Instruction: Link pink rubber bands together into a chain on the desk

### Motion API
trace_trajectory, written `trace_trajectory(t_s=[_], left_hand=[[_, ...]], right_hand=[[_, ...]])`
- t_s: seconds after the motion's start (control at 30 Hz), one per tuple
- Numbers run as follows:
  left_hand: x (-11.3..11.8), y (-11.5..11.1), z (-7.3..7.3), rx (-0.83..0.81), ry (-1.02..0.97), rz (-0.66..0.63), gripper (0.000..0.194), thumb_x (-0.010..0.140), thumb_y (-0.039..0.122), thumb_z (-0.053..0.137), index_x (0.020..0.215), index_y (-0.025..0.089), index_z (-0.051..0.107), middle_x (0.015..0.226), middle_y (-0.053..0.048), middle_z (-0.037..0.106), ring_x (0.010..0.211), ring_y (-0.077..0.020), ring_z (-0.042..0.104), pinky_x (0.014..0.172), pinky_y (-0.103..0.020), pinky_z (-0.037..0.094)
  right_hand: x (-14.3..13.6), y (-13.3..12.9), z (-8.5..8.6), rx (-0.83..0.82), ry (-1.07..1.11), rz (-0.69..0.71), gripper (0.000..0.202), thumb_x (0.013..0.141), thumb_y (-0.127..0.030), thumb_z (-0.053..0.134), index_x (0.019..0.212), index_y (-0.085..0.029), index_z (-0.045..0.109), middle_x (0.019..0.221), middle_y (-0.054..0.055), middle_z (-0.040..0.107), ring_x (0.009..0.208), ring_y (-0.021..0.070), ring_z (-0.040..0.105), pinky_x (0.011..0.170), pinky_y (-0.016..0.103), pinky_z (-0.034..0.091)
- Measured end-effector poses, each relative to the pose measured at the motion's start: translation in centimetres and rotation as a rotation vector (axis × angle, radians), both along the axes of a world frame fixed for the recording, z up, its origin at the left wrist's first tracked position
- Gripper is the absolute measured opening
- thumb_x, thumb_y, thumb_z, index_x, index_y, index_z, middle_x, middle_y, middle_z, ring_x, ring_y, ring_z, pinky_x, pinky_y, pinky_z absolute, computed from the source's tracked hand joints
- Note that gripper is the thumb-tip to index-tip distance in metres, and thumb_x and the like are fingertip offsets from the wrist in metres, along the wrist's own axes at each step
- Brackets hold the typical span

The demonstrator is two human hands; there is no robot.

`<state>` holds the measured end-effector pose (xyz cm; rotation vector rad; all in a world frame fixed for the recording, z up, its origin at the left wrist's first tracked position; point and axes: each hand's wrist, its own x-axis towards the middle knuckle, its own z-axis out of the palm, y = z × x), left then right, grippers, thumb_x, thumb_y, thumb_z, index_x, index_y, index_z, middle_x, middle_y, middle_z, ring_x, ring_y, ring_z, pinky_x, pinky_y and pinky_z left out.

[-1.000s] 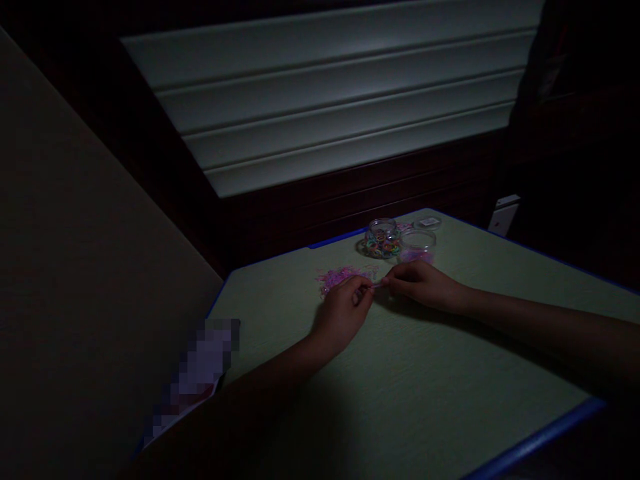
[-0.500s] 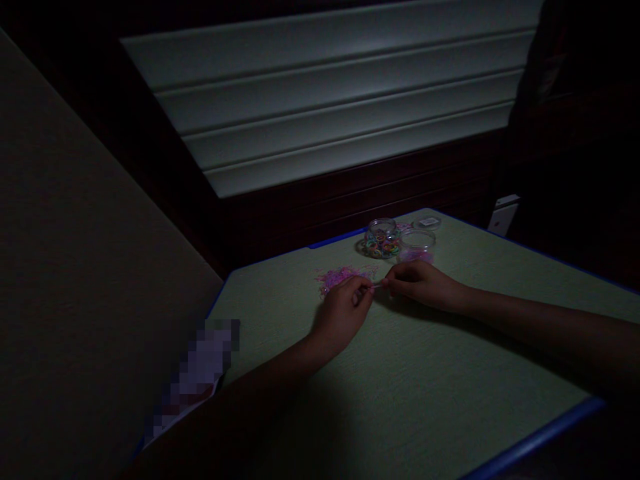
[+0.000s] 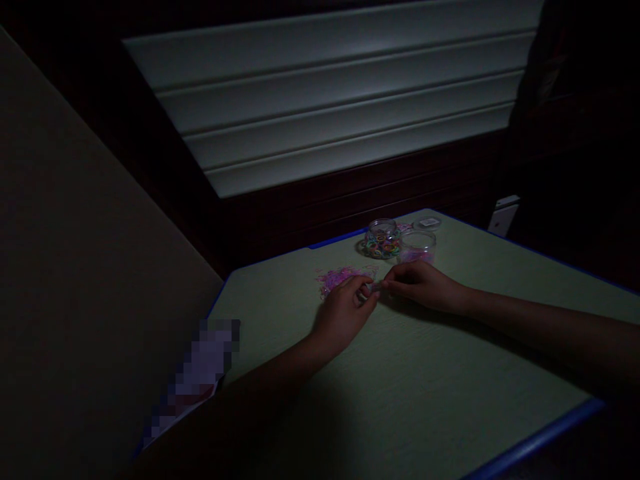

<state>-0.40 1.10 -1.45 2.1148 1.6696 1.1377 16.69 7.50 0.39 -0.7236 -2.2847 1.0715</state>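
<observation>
My left hand [image 3: 346, 308] is curled at the edge of a loose pile of pink and purple small elastic bands [image 3: 340, 276]. Its thumb and forefinger stand slightly apart around one end of a small pale piece [image 3: 376, 286], too dim and small to name. Facing it, my right hand [image 3: 425, 283] pinches the other end between thumb and forefinger. Just behind the right hand is a clear open jar [image 3: 418, 240] with pink bits inside. To its left a second clear jar [image 3: 382, 239] holds multicoloured rings that look like hair ties.
A clear round lid [image 3: 427, 223] with a white label lies at the far corner of the pale green table [image 3: 430, 373], which has blue edging. Some pink bits lie behind the jars. A blurred-out sheet [image 3: 200, 373] is at the left edge. A slatted panel [image 3: 340, 87] stands behind.
The left thumb and forefinger have spread apart from their tighter pinch, and more of the pale piece shows between the hands. My right hand has hardly moved.
</observation>
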Motion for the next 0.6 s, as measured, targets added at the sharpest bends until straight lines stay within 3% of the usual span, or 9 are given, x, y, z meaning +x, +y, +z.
trace_trajectory(t_s=[0.2,0.6], left_hand=[[-0.03,0.0,0.12,-0.008,0.018,-0.026,0.025,0.076,0.031,0.047,0.098,0.02,0.054,0.076,0.0,0.056,0.062,-0.0093,0.048,0.055,-0.02,0.037],[-0.04,-0.02,0.39,0.009,0.068,-0.044,0.015,0.078,0.028,0.045,0.08,0.018,0.056,0.074,0.0,0.056,0.062,-0.0089,0.048,0.055,-0.02,0.036]], right_hand=[[0.01,-0.11,0.09,0.024,-0.01,0.004,0.035,0.076,-0.044,0.043,0.074,-0.012,0.058,0.058,0.0,0.05,0.052,0.008,0.043,0.046,0.019,0.031],[0.0,-0.07,0.09,0.024,0.008,0.011,0.032,0.076,-0.04,0.045,0.075,-0.011,0.059,0.06,0.0,0.052,0.053,0.008,0.044,0.047,0.019,0.032]])
